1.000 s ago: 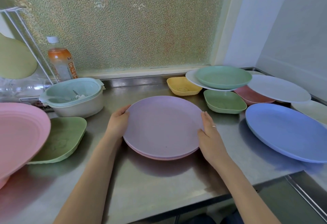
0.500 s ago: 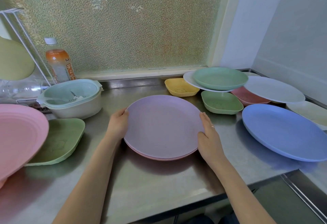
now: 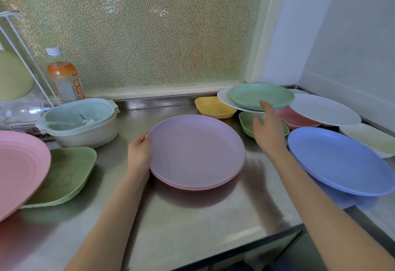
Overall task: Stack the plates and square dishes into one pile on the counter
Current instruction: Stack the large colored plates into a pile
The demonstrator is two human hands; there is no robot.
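A purple plate (image 3: 195,149) lies on a pink plate (image 3: 192,186) in the middle of the steel counter (image 3: 181,223). My left hand (image 3: 139,155) grips the pile's left rim. My right hand (image 3: 268,130) hovers open to the right of the pile, its fingers reaching up to the front edge of a green plate (image 3: 261,95) that rests on a white plate (image 3: 226,99). Under my right hand a green square dish (image 3: 245,123) is partly hidden. Around them sit a yellow square dish (image 3: 214,107), a red dish (image 3: 296,118), a second white plate (image 3: 324,109) and a blue plate (image 3: 339,160).
At the left are a big pink plate (image 3: 20,170), a green square dish (image 3: 64,176) and a pale green strainer bowl (image 3: 79,122). A drink bottle (image 3: 64,78) and a wire rack (image 3: 23,56) stand behind. A cream dish (image 3: 372,139) lies far right. The counter's front edge runs below.
My right hand has let go of the purple plate's right rim and moved up and right toward the green plate. My left hand stays on the pile.
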